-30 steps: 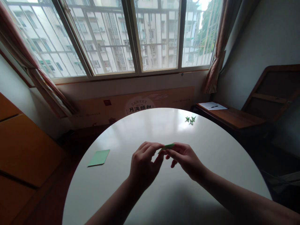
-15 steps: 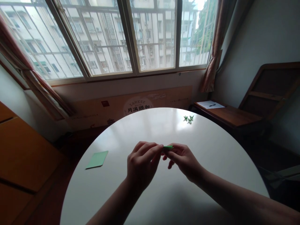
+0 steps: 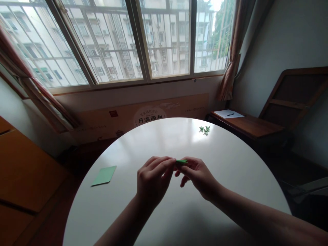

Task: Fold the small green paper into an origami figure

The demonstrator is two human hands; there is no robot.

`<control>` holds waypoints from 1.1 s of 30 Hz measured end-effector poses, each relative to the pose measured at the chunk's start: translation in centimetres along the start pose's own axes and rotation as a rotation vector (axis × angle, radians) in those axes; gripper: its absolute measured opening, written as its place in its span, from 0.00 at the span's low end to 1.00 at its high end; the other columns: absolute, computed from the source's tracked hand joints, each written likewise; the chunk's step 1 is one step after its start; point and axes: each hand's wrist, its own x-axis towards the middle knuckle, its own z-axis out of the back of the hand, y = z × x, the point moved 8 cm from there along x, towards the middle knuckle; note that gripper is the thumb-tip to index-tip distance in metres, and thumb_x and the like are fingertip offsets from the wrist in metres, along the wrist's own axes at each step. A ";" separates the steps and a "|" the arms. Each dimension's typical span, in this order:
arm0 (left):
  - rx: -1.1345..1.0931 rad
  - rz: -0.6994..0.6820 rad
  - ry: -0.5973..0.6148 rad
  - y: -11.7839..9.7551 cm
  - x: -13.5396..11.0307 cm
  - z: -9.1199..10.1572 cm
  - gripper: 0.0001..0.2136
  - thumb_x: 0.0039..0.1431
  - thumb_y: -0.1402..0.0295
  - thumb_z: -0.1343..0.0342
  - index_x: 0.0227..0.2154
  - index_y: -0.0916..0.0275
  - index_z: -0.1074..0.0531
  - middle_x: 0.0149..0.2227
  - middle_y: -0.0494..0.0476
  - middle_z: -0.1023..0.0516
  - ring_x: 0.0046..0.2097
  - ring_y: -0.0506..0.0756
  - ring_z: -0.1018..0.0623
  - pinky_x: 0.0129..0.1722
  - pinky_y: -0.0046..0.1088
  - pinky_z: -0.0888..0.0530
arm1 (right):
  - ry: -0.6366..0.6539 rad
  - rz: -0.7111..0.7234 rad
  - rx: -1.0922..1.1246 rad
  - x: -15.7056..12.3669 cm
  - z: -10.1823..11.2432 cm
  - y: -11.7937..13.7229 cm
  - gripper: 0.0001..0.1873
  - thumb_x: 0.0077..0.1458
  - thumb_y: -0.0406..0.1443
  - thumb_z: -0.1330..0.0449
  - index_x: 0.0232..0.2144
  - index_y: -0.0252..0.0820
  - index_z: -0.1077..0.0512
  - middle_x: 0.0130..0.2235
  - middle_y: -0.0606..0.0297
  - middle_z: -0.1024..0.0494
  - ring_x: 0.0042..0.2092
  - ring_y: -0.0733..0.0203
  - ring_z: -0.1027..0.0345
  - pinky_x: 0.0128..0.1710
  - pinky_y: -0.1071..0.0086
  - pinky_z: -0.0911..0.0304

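Note:
A small folded piece of green paper [image 3: 182, 161] is pinched between both hands above the middle of the white round table [image 3: 205, 212]. My left hand [image 3: 155, 176] grips its left end with thumb and fingertips. From the other side, my right hand [image 3: 198, 174] holds it between thumb and forefinger, the lower fingers curled loosely beneath. Part of the paper is hidden by the fingers. To the left lies a flat square stack of light green paper [image 3: 104, 175]. Three small folded green paper figures [image 3: 205, 130] sit together near the table's far right edge.
Right of the table stands a wooden chair or bench [image 3: 261, 126] with a white sheet [image 3: 227, 114] and a dark pen [image 3: 230, 114] on it. An orange-brown cabinet [image 3: 25, 171] is at the left. Beyond the table are a barred window and tied curtains [image 3: 227, 82].
The whole view has shifted slightly. Both hands keep their hold on the folded green paper, with only a slight change in its angle.

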 end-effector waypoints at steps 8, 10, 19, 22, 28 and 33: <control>0.008 0.022 0.014 0.5 -0.3 -0.3 0.07 0.58 0.75 0.36 0.38 0.58 0.20 0.36 0.55 0.15 0.35 0.55 0.19 0.35 0.32 0.21 | -0.011 0.000 -0.007 0.1 0.1 -0.2 0.14 0.52 0.45 0.32 0.33 0.38 0.20 0.30 0.60 0.22 0.35 0.56 0.27 0.23 0.70 0.31; 0.004 0.019 0.017 0.5 -0.3 -0.3 0.07 0.57 0.75 0.36 0.38 0.58 0.20 0.37 0.54 0.15 0.35 0.55 0.19 0.35 0.32 0.21 | -0.012 0.002 -0.002 0.2 0.1 -0.2 0.14 0.52 0.44 0.32 0.32 0.38 0.21 0.31 0.60 0.22 0.34 0.57 0.28 0.23 0.70 0.31; 0.008 -0.004 -0.015 0.5 -0.2 -0.3 0.08 0.56 0.76 0.34 0.37 0.58 0.20 0.37 0.54 0.15 0.37 0.55 0.19 0.37 0.32 0.21 | -0.020 0.010 0.004 0.2 0.1 -0.1 0.12 0.52 0.43 0.32 0.31 0.38 0.21 0.32 0.60 0.22 0.34 0.57 0.28 0.23 0.71 0.31; -0.004 0.006 -0.025 0.5 -0.1 -0.2 0.07 0.56 0.76 0.35 0.36 0.58 0.20 0.36 0.54 0.15 0.37 0.55 0.19 0.38 0.33 0.21 | -0.012 0.024 0.000 0.3 0.1 -0.2 0.12 0.53 0.43 0.33 0.32 0.38 0.21 0.32 0.59 0.21 0.34 0.57 0.28 0.23 0.71 0.30; -0.064 0.125 0.005 0.9 0.0 -0.5 0.04 0.57 0.75 0.37 0.32 0.59 0.21 0.32 0.53 0.17 0.34 0.54 0.20 0.27 0.26 0.25 | -0.001 0.120 -0.155 0.4 0.5 0.4 0.14 0.54 0.44 0.32 0.34 0.38 0.20 0.30 0.61 0.23 0.34 0.57 0.27 0.22 0.71 0.31; -0.230 0.523 0.072 3.7 -1.2 -1.8 0.02 0.55 0.73 0.37 0.30 0.61 0.20 0.28 0.53 0.20 0.29 0.52 0.22 0.23 0.23 0.28 | -0.020 0.212 -0.354 0.4 0.9 1.6 0.11 0.56 0.42 0.33 0.39 0.42 0.19 0.34 0.60 0.21 0.35 0.57 0.28 0.24 0.72 0.32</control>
